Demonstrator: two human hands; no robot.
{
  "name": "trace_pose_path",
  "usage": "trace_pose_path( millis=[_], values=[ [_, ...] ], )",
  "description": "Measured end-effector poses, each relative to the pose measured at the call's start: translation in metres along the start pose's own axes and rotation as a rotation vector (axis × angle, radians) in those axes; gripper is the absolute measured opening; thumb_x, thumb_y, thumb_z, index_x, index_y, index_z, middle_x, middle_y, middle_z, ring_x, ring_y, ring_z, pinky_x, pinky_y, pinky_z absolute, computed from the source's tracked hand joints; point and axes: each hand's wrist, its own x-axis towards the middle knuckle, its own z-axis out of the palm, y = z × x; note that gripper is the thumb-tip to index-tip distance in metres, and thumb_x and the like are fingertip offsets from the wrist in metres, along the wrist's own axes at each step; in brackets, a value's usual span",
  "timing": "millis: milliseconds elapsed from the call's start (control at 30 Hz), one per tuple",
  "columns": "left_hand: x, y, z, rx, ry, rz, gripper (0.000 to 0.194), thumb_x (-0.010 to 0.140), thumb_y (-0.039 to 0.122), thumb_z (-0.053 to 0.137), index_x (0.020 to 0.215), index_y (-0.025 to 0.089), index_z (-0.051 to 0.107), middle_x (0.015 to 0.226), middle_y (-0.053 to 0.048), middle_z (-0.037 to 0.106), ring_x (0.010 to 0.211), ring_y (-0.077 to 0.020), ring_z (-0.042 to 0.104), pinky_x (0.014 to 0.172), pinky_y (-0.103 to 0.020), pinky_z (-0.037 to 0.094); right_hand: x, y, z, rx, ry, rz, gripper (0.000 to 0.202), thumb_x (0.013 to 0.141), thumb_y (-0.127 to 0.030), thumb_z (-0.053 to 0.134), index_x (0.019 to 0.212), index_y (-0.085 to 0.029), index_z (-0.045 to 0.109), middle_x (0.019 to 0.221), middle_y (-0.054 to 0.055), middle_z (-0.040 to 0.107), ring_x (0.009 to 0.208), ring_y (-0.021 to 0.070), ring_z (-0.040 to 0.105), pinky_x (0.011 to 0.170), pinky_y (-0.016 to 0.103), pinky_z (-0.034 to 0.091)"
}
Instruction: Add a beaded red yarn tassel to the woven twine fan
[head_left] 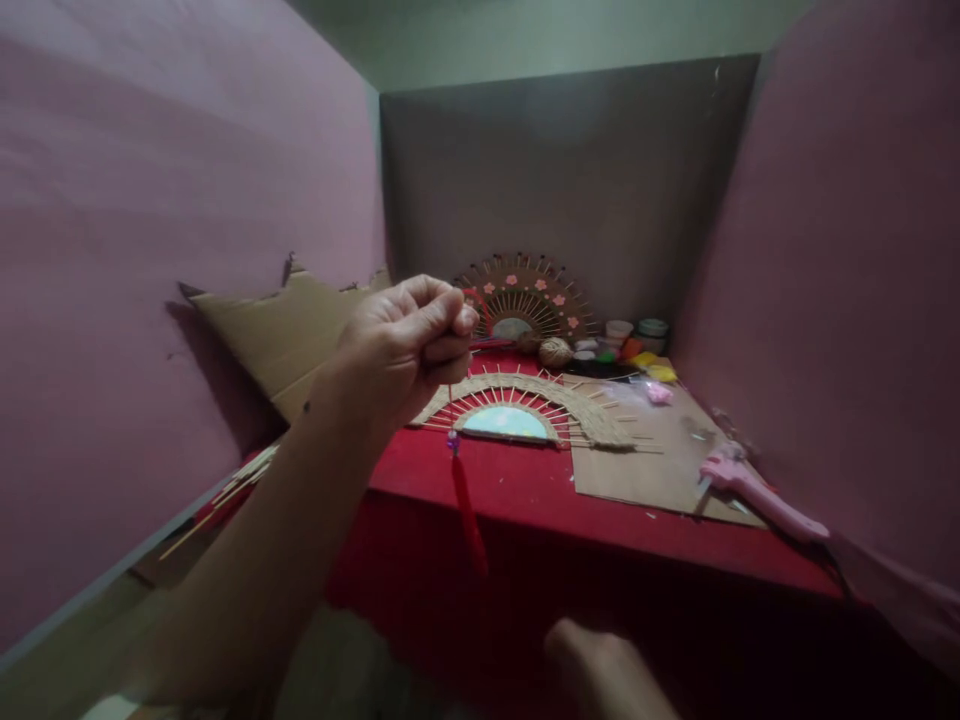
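Red tassel (pixel 469 515) hangs in mid-air in front of the red-covered table (pixel 480 478), slightly tilted, a purple bead (pixel 452 441) at its head. Left hand (pixel 420 335) raised above, fingers closed on the tassel's cord; a red loop (pixel 484 305) shows just beyond the fingertips. Right hand (pixel 600 665) low, well apart from the left, blurred; whether it is open or closed, cannot tell. Judgement: a firm pinch high on the cord, with the strands hanging free, would let the tassel settle and keep it from snagging; a slow wrist should limit the swing. Behind the cord lies a twine-covered fan (pixel 600 425), its thin sticks likely catch points, so clearance matters. Right of it, a cardboard sheet (pixel 622 478) and pink glue gun (pixel 757 490). Farther back, a twine ball (pixel 555 352) and a flowered fan (pixel 559 287) by the wall.
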Motion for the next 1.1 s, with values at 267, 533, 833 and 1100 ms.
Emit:
trace_pose_path(
  millis=[267, 533, 833, 1100],
  values=[
    [-0.003, -0.012, 0.007, -0.02, 0.05, -0.059, 0.023, 0.088, 0.012, 0.055, 0.067, 0.014, 0.046, 0.063, 0.002, 0.051, 0.042, -0.0008, 0.031, 0.039, -0.014, 0.027, 0.016, -0.045, -0.073, 0.453, 0.248, -0.206, 0.019, 0.087, -0.037, 0.059, 0.084, -0.02, 0.067, 0.069, 0.003, 0.071, 0.064, 0.0133, 0.065, 0.061, 0.021, 0.05],
    [-0.006, -0.021, 0.004, -0.047, 0.087, -0.129, 0.024, 0.088, 0.007, 0.052, 0.067, 0.014, 0.045, 0.062, 0.002, 0.05, 0.041, -0.0008, 0.031, 0.039, -0.015, 0.025, 0.069, -0.073, -0.049, 1.011, 0.014, -0.157, 0.029, 0.087, -0.037, 0.061, 0.068, -0.015, 0.057, 0.049, -0.001, 0.061, 0.043, 0.0078, 0.053, 0.045, 0.018, 0.042],
    [0.012, -0.028, -0.02, -0.024, 0.058, -0.199, 0.022, 0.084, 0.009, 0.06, 0.067, 0.014, 0.047, 0.061, 0.001, 0.053, 0.041, -0.0007, 0.032, 0.039, -0.014, 0.025, 0.096, -0.083, -0.014, 1.388, -0.108, -0.118, 0.028, 0.083, -0.038, 0.065, 0.072, -0.013, 0.06, 0.049, 0.001, 0.063, 0.039, 0.0092, 0.056, 0.039, 0.016, 0.039],
    [0.039, -0.039, -0.029, -0.066, 0.007, -0.218, 0.023, 0.084, 0.009, 0.061, 0.067, 0.014, 0.048, 0.061, 0.001, 0.053, 0.041, 0.0001, 0.034, 0.038, -0.012, 0.027, 0.111, -0.09, 0.01, 1.43, -0.244, -0.019, 0.026, 0.072, -0.031, 0.076, 0.072, -0.013, 0.058, 0.055, 0.004, 0.067, 0.043, 0.0116, 0.062, 0.042, 0.018, 0.043]
  ],
)
